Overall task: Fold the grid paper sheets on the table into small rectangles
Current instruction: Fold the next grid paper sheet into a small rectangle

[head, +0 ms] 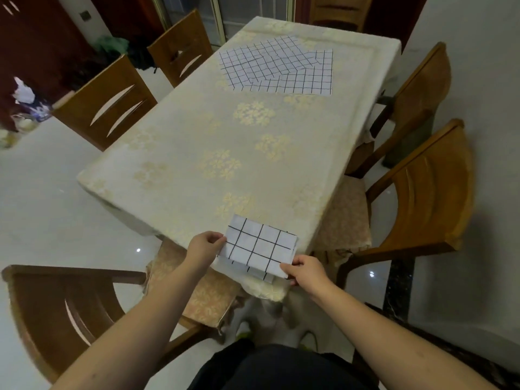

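A folded grid paper sheet [260, 244], white with black lines, lies at the near corner of the table [197, 130]. My left hand [204, 247] pinches its left edge. The sheet's near right corner is pinched by my right hand [305, 270]. More folded layers [253, 270] show beneath its near edge, hanging slightly past the table's rim. At the far end of the table, several unfolded grid sheets [278, 66] lie overlapping in a loose spread.
The table wears a cream floral cloth. Wooden chairs stand around it: two on the left [112, 105], two on the right [427, 187], one at my near left [70, 305]. White tiled floor lies to the left.
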`<state>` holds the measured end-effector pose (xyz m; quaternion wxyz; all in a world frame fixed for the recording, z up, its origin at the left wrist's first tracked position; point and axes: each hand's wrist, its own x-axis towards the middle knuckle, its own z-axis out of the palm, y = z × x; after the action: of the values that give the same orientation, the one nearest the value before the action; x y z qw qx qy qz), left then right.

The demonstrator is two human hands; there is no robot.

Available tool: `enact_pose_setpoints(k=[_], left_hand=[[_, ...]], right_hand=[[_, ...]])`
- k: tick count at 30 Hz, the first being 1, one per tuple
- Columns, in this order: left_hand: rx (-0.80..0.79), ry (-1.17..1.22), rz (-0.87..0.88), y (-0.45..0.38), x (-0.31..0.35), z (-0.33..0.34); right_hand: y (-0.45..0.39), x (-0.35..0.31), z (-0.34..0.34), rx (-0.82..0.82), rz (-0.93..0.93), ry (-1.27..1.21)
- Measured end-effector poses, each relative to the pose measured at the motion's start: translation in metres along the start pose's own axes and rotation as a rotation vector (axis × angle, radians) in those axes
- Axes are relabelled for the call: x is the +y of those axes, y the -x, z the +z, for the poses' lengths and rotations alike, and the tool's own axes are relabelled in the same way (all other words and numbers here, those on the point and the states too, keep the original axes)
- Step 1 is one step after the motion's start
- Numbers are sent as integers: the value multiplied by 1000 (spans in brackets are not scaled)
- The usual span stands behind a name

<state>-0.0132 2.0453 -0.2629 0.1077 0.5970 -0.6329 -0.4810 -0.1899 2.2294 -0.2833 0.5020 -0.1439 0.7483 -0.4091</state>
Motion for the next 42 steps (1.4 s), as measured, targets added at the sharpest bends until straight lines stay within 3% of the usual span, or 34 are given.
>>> enact_pose_setpoints(k=[12, 19, 38, 42], left_hand=[[-210, -167, 51, -52, -28, -18], [-282, -273, 81, -64, -41, -16], [-250, -300, 163, -67, -47, -8], [-121, -225, 175, -61, -46, -8]], right_hand=[[-3, 4, 57, 309, 66, 160], [0, 4, 66, 383, 127, 222], [-6, 13, 69, 433, 197, 175], [-1, 12, 68, 457, 164, 279]])
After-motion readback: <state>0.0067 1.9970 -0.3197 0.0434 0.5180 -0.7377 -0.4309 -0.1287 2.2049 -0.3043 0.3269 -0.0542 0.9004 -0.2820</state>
